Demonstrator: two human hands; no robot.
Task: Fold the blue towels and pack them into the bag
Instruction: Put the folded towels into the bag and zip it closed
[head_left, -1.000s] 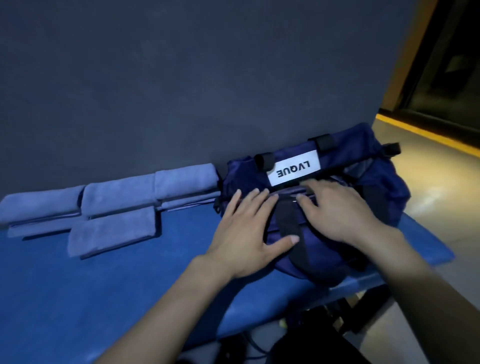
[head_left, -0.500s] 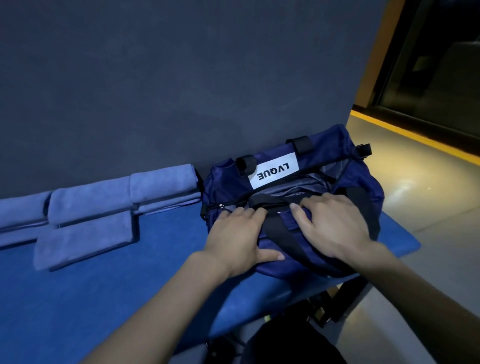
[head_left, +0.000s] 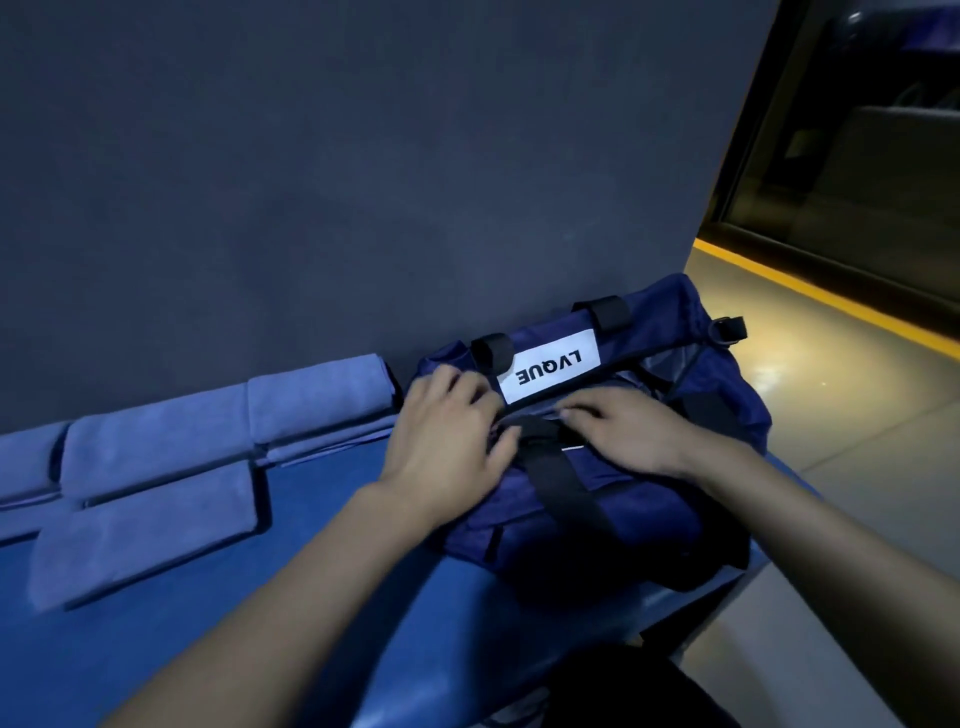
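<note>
Both hands lie on top of the navy bag, which sits at the right end of the blue table. The left hand curls over the bag's left opening edge; the right hand pinches fabric near the black strap — exact grip cannot be told. Folded blue towels lie to the left — the nearest touching the bag, against the dark wall.

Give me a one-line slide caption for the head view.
Both hands, left and right, work the navy bag's top; folded towels wait alongside.
</note>
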